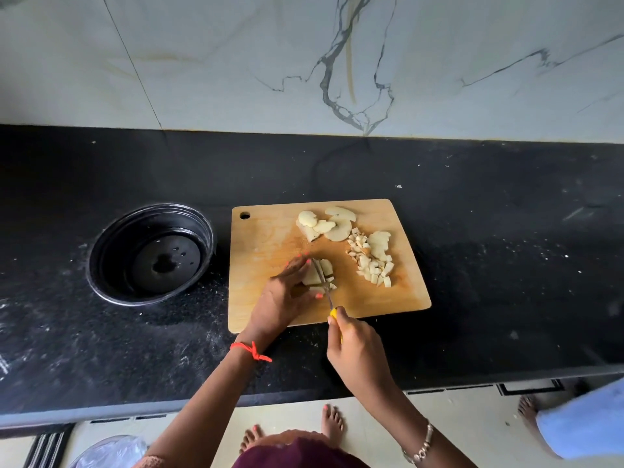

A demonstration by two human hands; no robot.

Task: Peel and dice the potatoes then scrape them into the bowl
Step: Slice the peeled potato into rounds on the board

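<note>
While left hand (283, 295) pins potato stack (326, 269) under curled fingers (297, 265) | right hand (358, 349) grips knife (326, 288), blade just beside them | bowl (111, 251) leftward.

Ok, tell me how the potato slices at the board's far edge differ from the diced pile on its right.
The potato slices are broad, flat, overlapping pieces; the diced pile is small chunks. The slices lie at the far edge of the cutting board, the diced pile nearer along its right side. Both are pale peeled potato lying loose.
</note>
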